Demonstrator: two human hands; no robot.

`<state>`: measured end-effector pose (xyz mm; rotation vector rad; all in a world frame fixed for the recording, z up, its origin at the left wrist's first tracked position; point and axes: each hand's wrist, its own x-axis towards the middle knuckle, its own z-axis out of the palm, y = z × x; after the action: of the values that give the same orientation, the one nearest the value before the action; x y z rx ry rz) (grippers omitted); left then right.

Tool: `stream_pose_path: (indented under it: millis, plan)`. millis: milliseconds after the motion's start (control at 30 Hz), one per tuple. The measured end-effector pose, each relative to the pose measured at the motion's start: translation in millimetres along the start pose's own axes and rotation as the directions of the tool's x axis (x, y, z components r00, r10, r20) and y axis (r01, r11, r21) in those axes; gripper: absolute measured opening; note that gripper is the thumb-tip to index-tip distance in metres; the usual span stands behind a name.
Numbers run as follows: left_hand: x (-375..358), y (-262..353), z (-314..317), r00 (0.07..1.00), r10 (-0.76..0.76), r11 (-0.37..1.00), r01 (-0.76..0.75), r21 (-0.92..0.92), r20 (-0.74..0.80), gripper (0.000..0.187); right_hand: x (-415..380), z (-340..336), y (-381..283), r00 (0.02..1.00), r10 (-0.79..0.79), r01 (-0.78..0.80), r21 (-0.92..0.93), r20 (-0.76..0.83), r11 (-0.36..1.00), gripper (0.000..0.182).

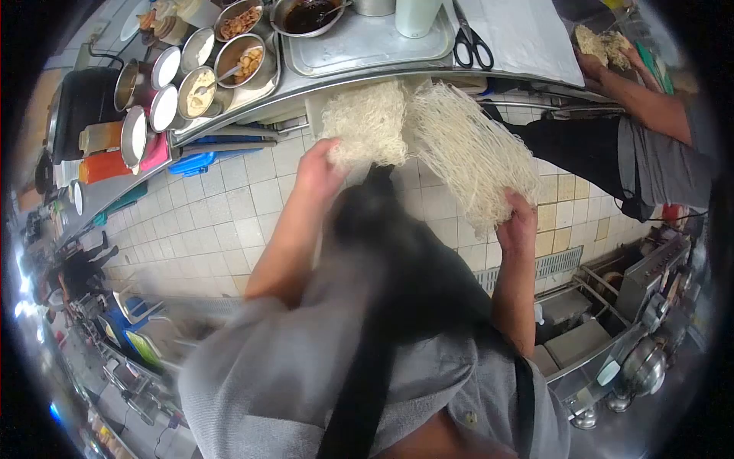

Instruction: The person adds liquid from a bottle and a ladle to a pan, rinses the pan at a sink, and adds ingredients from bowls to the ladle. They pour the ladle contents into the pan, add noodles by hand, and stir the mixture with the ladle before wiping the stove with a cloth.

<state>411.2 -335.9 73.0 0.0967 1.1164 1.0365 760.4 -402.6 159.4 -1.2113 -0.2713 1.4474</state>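
Observation:
My left hand (321, 167) grips a pale slab of dried noodles (367, 122) at its left edge, the thumb over the top. In my right hand (520, 222) is a second, longer slab of dried noodles (470, 149), pinched at its lower right corner and tilted. The two slabs almost meet at their upper inner edges, in front of the counter edge. Loose strands stick out from both. Below them are my black apron (413, 252) and the tiled floor (252, 199).
On the counter stand a metal tray (359, 57), black scissors (472, 46), a bowl of dark sauce (307, 14) and several tubs of ingredients, one with yellowish pieces (246, 63). At right a co-worker's hands hold more dried noodles (592, 46). Metal equipment (569, 325) is behind me at right.

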Motion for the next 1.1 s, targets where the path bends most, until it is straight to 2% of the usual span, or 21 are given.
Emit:
stream_pose_path:
  millis: [33,67,133,167,200,233,367,467,500,567,700,767,900,967,1033,1100]
  plan:
    - [-7.3,6.7,-9.3,0.996,0.072,0.981,-0.079,0.176,0.049,0.019,6.5,10.4,6.3,1.0,0.01,-0.01,0.01,0.019,1.0,0.054]
    - [-17.5,12.0,-14.4,0.996,0.076,0.981,-0.082,0.176,0.041,0.019,11.3,16.4,9.8,0.999,0.019,-0.02,0.023,0.039,1.0,0.054]
    - [-45.4,35.8,-7.3,0.978,-0.199,0.968,0.207,-0.14,0.069,0.022,22.6,24.5,18.5,0.999,0.025,-0.026,0.013,0.045,1.0,0.054]
    - [-49.0,38.2,-17.6,0.978,-0.197,0.969,0.204,-0.139,0.065,0.022,26.8,27.3,21.8,0.999,0.026,-0.026,0.0,0.044,1.0,0.054]
    - [-55.0,40.5,-25.3,0.971,-0.195,0.963,0.216,-0.162,0.14,0.023,28.5,29.5,22.7,0.999,0.027,-0.027,0.003,0.047,1.0,0.054]
    - [-60.3,40.8,-29.4,0.958,-0.189,0.956,0.23,-0.183,0.216,0.025,29.3,32.6,22.1,0.999,0.021,-0.021,0.003,0.031,1.0,0.054]
    - [-88.4,43.6,-20.8,0.979,-0.117,0.941,0.163,-0.296,0.165,0.028,26.1,36.4,18.8,0.999,-0.009,0.008,0.025,0.035,1.0,0.052]
    - [-93.0,43.5,-34.0,0.956,-0.051,0.867,0.187,-0.461,0.29,0.03,18.9,23.2,22.6,0.998,0.009,-0.013,0.061,0.069,0.998,0.05]
    - [-92.3,40.4,-43.8,0.954,-0.047,0.87,0.184,-0.457,0.295,0.03,13.4,21.6,23.6,0.997,0.002,-0.007,0.067,0.073,0.998,0.05]
    - [-94.2,32.4,-57.4,0.928,0.052,0.811,0.176,-0.558,0.369,0.031,3.4,20.0,24.7,0.995,-0.003,-0.004,0.072,0.101,0.997,0.049]
    - [-130.0,19.6,-45.6,0.931,0.1,0.855,0.099,-0.509,0.35,0.031,7.4,4.2,37.0,0.983,0.001,-0.026,0.137,0.182,0.99,0.05]
    - [-142.0,18.1,-51.5,0.913,0.156,0.829,0.086,-0.552,0.377,0.033,18.3,10.0,49.3,0.971,0.054,-0.104,0.207,0.234,0.973,0.049]
    - [-171.6,23.8,-47.5,0.923,0.193,0.838,0.022,-0.546,0.333,0.031,54.0,42.2,71.8,0.96,0.113,-0.169,0.208,0.254,0.964,0.048]
    - [-185.1,27.2,-48.8,0.964,0.172,0.88,-0.059,-0.471,0.201,0.031,80.0,57.6,87.2,0.952,0.154,-0.212,0.208,0.266,0.955,0.048]
    - [-187.7,29.9,-67.9,0.968,0.181,0.891,-0.085,-0.445,0.176,0.035,102.6,75.0,100.6,0.941,0.159,-0.234,0.238,0.298,0.942,0.047]
    - [-193.6,31.4,-85.4,0.975,0.171,0.948,-0.124,-0.294,0.14,0.043,127.0,89.1,122.7,0.924,0.185,-0.278,0.255,0.334,0.926,0.047]
